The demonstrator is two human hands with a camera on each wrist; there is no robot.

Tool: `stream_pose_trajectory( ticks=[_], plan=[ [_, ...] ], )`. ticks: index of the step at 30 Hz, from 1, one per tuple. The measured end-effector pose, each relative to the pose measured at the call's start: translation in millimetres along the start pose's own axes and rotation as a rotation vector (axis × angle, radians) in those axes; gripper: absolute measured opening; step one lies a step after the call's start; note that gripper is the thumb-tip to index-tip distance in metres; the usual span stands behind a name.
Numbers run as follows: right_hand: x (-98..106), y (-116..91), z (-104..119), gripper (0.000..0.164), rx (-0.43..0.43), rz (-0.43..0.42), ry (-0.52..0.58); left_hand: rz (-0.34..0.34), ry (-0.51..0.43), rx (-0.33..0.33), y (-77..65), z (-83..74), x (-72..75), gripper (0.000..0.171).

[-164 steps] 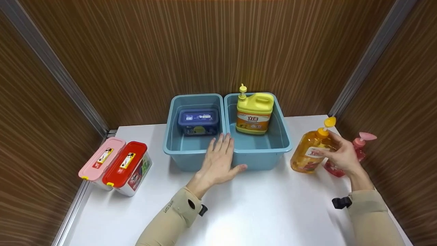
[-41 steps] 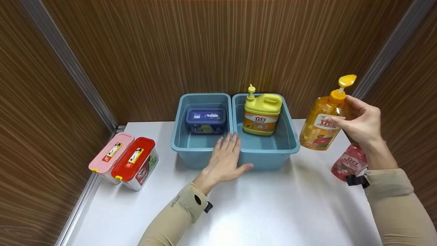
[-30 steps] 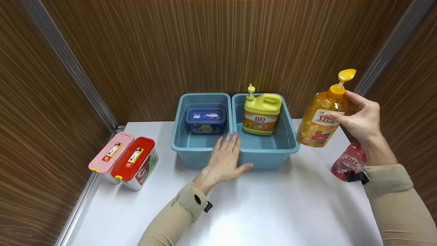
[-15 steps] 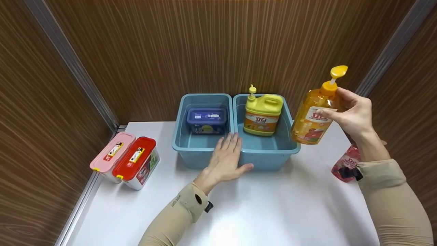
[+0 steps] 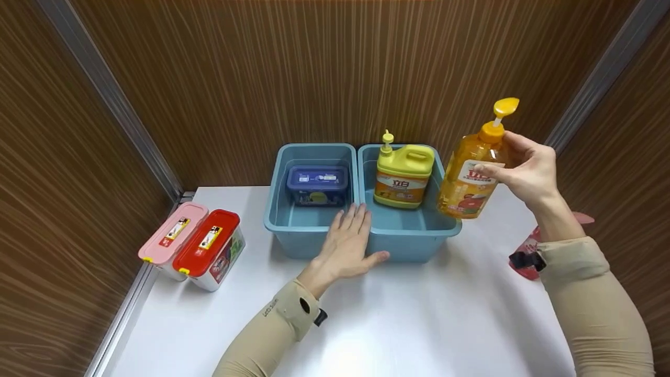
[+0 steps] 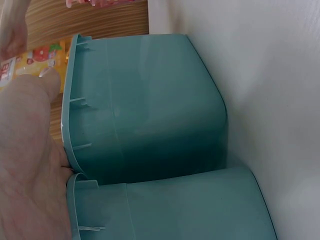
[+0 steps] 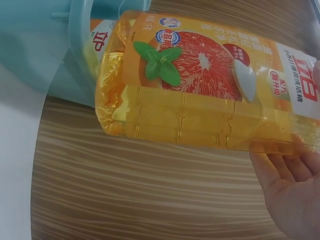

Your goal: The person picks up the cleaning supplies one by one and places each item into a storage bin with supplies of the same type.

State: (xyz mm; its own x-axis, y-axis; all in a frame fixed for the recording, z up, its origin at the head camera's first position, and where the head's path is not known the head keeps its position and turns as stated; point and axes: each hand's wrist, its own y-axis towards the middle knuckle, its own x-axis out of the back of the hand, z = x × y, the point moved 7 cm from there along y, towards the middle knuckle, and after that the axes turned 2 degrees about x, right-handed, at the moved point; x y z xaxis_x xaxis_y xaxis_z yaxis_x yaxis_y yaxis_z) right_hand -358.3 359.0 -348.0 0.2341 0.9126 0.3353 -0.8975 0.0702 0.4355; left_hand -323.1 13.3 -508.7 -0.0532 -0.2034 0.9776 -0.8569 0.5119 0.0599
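My right hand (image 5: 531, 170) grips an orange dish soap pump bottle (image 5: 471, 180) by its upper body, thumb across the label. The bottle is raised and tilted, its base overlapping the right rim of the right blue bin (image 5: 408, 246) in the head view. In the right wrist view the bottle's grapefruit label (image 7: 200, 62) faces the camera. With fingers straight, my left hand (image 5: 345, 246) rests over the front rims where the left blue bin (image 5: 293, 243) meets the right one. A yellow jug-shaped pump bottle (image 5: 403, 173) stands inside the right bin; a dark blue lidded box (image 5: 317, 186) sits in the left bin.
At the left of the white table (image 5: 408, 324) stand a pink-lidded box (image 5: 175, 230) and a red-lidded box (image 5: 209, 246), side by side. A pink pump bottle (image 5: 526, 248) is partly hidden behind my right forearm. Wood-grain panels (image 5: 293, 68) enclose the table at the back and sides.
My right hand has lifted the orange dish soap bottle off the table and carried it left to the right bin's edge. My left hand has stayed on the rims.
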Motion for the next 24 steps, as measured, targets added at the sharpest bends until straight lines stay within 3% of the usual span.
stream_pose_trajectory(
  ticks=[17,24],
  plan=[
    [-25,5,0,0.071,0.012,0.035,0.038,-0.009,0.007,-0.007,-0.7,-0.7,0.5,0.109],
    [-36,8,0,0.070,0.040,0.048,0.194,-0.013,-0.008,-0.007,-1.4,-0.6,1.3,0.106]
  ],
)
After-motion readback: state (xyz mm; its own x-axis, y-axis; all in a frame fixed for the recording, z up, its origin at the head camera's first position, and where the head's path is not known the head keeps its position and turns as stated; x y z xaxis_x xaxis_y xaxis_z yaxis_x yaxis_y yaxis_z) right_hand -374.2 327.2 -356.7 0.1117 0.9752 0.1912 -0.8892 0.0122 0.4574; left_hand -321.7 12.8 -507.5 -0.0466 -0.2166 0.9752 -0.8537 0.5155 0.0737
